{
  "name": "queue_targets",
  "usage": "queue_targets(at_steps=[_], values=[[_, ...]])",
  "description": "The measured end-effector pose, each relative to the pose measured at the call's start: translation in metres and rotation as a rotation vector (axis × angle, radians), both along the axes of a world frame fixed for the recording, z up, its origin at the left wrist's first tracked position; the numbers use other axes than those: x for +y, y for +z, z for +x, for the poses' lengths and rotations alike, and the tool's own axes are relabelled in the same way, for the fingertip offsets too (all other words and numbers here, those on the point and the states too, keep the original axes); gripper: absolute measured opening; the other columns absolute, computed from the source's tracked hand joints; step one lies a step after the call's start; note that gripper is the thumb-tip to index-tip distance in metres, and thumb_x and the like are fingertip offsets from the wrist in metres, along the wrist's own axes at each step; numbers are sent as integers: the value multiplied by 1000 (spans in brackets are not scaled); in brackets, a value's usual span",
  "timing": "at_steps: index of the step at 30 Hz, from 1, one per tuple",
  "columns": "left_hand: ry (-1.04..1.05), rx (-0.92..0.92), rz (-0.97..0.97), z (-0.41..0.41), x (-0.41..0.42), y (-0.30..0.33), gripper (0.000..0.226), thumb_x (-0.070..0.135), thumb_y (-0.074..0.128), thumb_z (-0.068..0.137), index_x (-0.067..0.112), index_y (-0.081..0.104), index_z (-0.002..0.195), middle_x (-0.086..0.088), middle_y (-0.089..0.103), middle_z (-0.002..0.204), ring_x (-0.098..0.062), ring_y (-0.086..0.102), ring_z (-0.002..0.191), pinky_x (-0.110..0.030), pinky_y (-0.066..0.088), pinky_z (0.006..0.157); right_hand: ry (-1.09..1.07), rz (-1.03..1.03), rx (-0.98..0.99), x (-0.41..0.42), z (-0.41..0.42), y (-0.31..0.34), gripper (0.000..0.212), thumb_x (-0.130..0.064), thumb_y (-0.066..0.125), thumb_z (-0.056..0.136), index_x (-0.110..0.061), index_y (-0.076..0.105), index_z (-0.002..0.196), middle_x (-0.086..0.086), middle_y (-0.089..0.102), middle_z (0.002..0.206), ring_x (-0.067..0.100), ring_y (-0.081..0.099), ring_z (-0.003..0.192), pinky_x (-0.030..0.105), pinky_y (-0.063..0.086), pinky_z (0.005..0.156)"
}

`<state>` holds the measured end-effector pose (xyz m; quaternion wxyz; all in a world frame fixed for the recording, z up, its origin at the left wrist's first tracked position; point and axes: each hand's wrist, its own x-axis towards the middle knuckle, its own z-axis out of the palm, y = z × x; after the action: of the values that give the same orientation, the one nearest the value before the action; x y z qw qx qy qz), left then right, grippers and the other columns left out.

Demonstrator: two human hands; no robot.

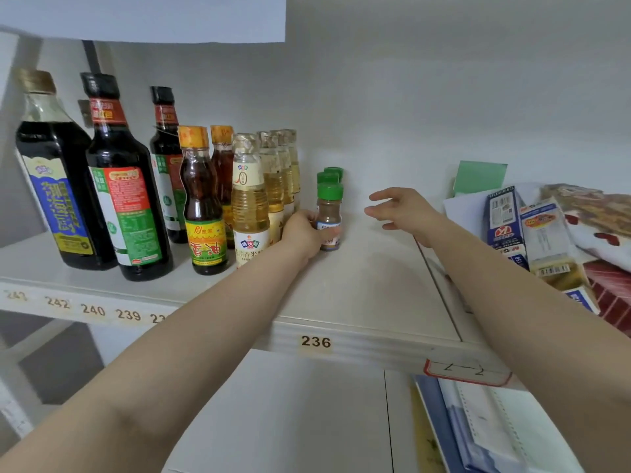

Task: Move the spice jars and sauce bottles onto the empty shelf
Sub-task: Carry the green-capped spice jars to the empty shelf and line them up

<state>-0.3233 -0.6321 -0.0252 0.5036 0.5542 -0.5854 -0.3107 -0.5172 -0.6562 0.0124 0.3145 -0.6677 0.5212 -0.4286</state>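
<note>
- The left hand (302, 233) has its fingers closed around the front spice jar (328, 216), which stands on the shelf (358, 295) just beside the rice vinegar bottle (250, 203).
- The right hand (403, 208) hovers with fingers spread and holds nothing.
- Risk: the left knuckles may push the vinegar bottle, or the jar may knock over the two jars behind it (333, 174); their spacing is unclear.

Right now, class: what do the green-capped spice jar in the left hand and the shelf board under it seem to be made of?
Spice jar: clear glass or plastic, since brown powder shows through; which one is unclear. Its ribbed green cap looks like plastic. Shelf: a smooth, matte white board, probably painted metal or laminate; the look leaves it open.
</note>
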Motion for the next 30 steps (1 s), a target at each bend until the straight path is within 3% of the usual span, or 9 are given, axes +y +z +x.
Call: queue_targets(at_steps=[8, 11, 12, 16, 20, 23, 28, 30], values=[[-166, -9, -3, 14, 43, 0, 24, 15, 77, 78, 13, 62, 97, -4, 64, 89, -8, 57, 72, -22, 46, 73, -43, 3, -3, 1, 0, 0, 44, -24, 75, 81, -13, 60, 122, 10, 64, 100, 19, 60, 94, 29, 53, 81], [-186, -18, 8, 23, 57, -2, 30, 25, 78, 76, 12, 65, 99, -8, 70, 97, -20, 65, 87, -29, 52, 84, -20, 1, 16, 4, 5, 2, 44, -24, 75, 81, -13, 60, 121, 11, 65, 101, 19, 60, 95, 30, 53, 82], [-192, -21, 3, 25, 61, -4, 31, 27, 78, 76, 12, 66, 100, -8, 70, 97, -20, 66, 88, -28, 52, 85, -10, -2, 25, 6, 8, 4, 44, -23, 75, 81, -12, 60, 121, 11, 65, 100, 19, 60, 95, 30, 53, 83], [-201, -36, -60, 27, 72, -10, 32, 21, 76, 78, 9, 66, 105, 5, 65, 80, -4, 58, 69, -7, 46, 63, 6, -17, 36, 9, 21, 15, 44, -22, 74, 82, -12, 59, 122, 13, 63, 103, 19, 59, 95, 33, 53, 83], [-215, 20, -72, 27, 77, -13, 37, 17, 77, 77, 7, 66, 110, -8, 72, 101, -13, 66, 83, -20, 54, 77, -1, -46, -28, 0, 38, 29, 49, -21, 75, 81, -15, 55, 125, 11, 64, 100, 17, 59, 91, 35, 53, 85], [-221, 100, -71, 25, 79, -13, 38, 13, 76, 76, 3, 66, 111, -15, 71, 104, -25, 68, 92, -36, 55, 89, -8, -70, -90, -11, 51, 35, 49, -20, 74, 82, -19, 55, 127, 12, 60, 103, 19, 57, 91, 32, 52, 78], [-221, 118, -75, 24, 82, -14, 38, 9, 77, 75, 2, 65, 110, -16, 70, 104, -18, 65, 87, -30, 56, 85, -46, -85, -81, -32, 62, 38, 52, -19, 73, 82, -18, 55, 131, 14, 56, 103, 23, 55, 89, 37, 52, 80], [-216, 126, -69, 24, 82, -13, 38, 9, 77, 75, 2, 65, 110, -15, 70, 105, -18, 65, 89, -28, 55, 85, -33, -91, -48, -38, 67, 38, 53, -19, 73, 82, -16, 54, 132, 13, 56, 106, 23, 54, 90, 32, 53, 74]])
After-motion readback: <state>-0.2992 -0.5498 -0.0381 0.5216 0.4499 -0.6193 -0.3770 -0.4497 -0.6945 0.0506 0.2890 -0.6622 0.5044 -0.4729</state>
